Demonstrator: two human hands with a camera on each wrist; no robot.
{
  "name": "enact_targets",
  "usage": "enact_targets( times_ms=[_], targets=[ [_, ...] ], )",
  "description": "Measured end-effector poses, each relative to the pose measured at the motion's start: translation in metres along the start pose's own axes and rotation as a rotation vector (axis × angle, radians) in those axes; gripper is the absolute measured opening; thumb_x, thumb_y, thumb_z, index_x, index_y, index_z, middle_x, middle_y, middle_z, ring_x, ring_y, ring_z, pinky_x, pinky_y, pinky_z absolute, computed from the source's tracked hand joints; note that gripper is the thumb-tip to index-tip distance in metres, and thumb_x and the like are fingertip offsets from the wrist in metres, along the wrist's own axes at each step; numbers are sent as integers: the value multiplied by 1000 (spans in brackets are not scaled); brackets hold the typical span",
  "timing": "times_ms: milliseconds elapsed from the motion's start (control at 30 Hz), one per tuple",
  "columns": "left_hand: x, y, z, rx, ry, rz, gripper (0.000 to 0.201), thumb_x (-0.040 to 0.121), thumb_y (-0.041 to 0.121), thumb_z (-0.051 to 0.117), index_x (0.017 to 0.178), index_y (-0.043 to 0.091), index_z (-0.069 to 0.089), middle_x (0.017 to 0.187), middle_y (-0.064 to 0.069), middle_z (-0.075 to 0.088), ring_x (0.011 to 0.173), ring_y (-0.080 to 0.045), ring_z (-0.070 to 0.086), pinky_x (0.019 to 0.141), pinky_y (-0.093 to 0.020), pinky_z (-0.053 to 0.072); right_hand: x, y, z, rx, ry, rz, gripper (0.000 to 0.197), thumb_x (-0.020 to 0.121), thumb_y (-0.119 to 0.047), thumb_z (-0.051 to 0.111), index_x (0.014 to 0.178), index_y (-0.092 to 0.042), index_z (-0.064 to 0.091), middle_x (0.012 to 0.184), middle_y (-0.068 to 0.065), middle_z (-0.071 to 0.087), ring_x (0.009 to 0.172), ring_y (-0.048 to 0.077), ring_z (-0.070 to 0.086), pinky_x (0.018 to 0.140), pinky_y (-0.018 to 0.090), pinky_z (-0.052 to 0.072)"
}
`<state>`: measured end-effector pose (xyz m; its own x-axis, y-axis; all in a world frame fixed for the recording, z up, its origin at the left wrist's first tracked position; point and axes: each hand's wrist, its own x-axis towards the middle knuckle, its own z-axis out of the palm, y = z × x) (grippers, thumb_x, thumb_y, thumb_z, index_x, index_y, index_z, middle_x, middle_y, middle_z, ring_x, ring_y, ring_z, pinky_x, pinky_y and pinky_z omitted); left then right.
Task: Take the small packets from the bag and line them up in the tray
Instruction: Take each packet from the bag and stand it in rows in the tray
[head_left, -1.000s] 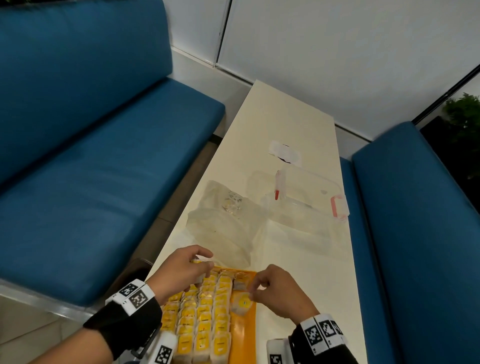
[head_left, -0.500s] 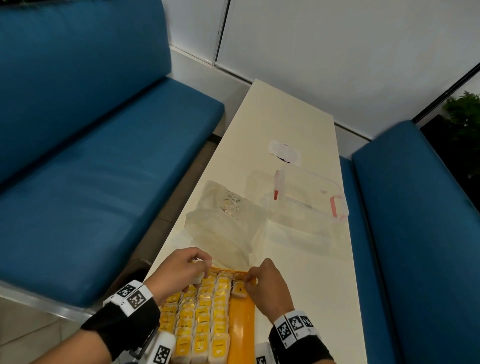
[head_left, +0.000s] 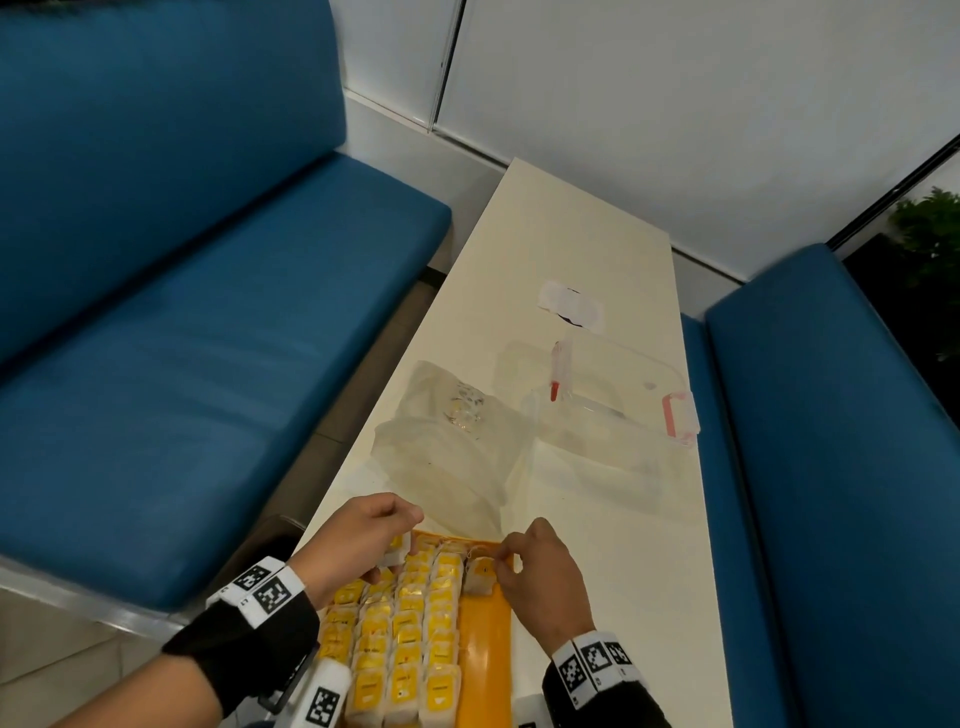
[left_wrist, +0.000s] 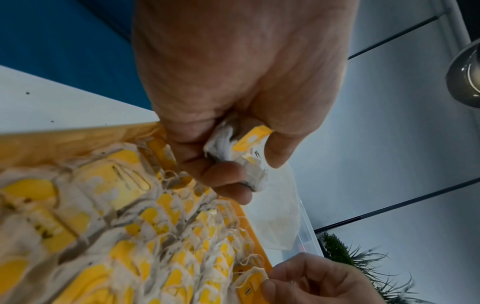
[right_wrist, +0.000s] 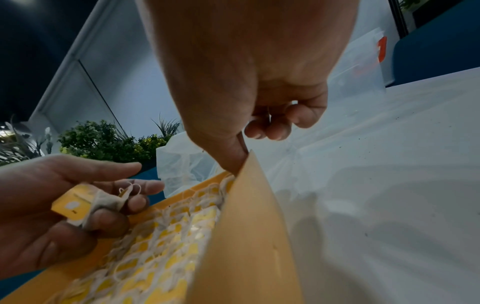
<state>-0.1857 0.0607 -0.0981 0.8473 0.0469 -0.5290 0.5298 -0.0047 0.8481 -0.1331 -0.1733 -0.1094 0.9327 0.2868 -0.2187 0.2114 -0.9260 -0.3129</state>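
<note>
While our right hand (head_left: 540, 582) has shifted from the row's far end to pinch a tea bag (head_left: 480, 574) at the orange tray's (head_left: 488, 649) bare strip, our left hand (head_left: 358, 545) still grips another tea bag (left_wrist: 244, 156). Beyond lie the clear bag (head_left: 457, 441) and lidded container (head_left: 618, 410).

Left hand (right_wrist: 52, 205) pinches packet (right_wrist: 78, 202); right hand (right_wrist: 249, 86) at tray (right_wrist: 244, 236) rim
</note>
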Motion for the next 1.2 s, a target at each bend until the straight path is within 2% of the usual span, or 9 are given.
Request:
enact_targets(
  times_ms=[267, 467, 533, 700, 800, 900, 1033, 1133, 1200],
  targets=[
    [-3, 2, -1, -40, -11, -28, 24, 102, 34, 56, 104, 18, 74, 88, -8, 77, 68, -19, 65, 51, -27, 47, 3, -7, 5, -101, 32, 0, 21, 94, -37, 53, 98, -22, 67, 94, -9, 42, 87, 14, 59, 70, 25, 48],
    [-5, 3, -3, -158, -75, -59, 33, 105, 39, 50, 110, 14, 71, 92, -12, 75, 72, -21, 70, 59, -31, 49, 4, -12, 6, -163, 73, -5, 22, 94, -39, 52, 94, -19, 62, 97, -5, 48, 86, 17, 58, 71, 29, 50],
    [-7, 6, -2, -219, -96, -80, 36, 105, 41, 50, 111, 12, 71, 99, -15, 75, 78, -26, 74, 61, -33, 53, 1, -14, 3, -133, 99, -4, 20, 93, -39, 55, 91, -20, 61, 94, -6, 46, 83, 17, 58, 69, 29, 51],
    [-11, 11, 2, -375, -169, -110, 33, 104, 33, 52, 116, 9, 71, 110, -24, 73, 96, -37, 75, 67, -36, 60, -8, -25, -16, 100, 185, -62, 14, 87, -37, 67, 88, -25, 61, 88, -10, 49, 75, 7, 54, 63, 18, 43],
    [-9, 11, 7, -375, -189, -97, 23, 101, 13, 57, 119, 12, 71, 115, -23, 71, 96, -35, 76, 72, -40, 61, -8, -43, -32, 445, 41, -7, 13, 79, -38, 76, 84, -28, 68, 78, -5, 63, 69, 3, 57, 64, 14, 44],
    [-5, 8, 10, -276, -213, -67, 41, 89, -5, 60, 122, 19, 67, 117, -24, 69, 98, -36, 74, 77, -43, 62, -5, -54, -37, 587, -65, 25, 11, 81, -36, 75, 88, -28, 73, 83, -3, 71, 72, 2, 64, 68, 17, 47],
    [-4, 9, 17, -149, -254, -9, 56, 81, -12, 59, 125, 22, 61, 111, -23, 72, 80, -29, 71, 60, -34, 56, -3, -58, -37, 602, -123, -1, 17, 81, -29, 76, 98, -33, 74, 89, -4, 70, 70, 4, 62, 69, 16, 49],
    [-5, 11, 20, -104, -254, 5, 58, 75, -7, 59, 125, 22, 60, 110, -22, 71, 67, -23, 67, 49, -29, 47, -1, -59, -35, 555, -176, -19, 19, 79, -23, 79, 90, -37, 73, 90, -7, 67, 67, -2, 56, 69, 16, 46],
    [-5, 13, 22, -100, -265, -12, 58, 70, -2, 61, 123, 21, 62, 108, -20, 72, 69, -23, 67, 51, -31, 49, 0, -59, -34, 539, -191, -15, 19, 77, -18, 79, 80, -35, 72, 86, -8, 68, 64, -2, 54, 67, 18, 46]
  ],
)
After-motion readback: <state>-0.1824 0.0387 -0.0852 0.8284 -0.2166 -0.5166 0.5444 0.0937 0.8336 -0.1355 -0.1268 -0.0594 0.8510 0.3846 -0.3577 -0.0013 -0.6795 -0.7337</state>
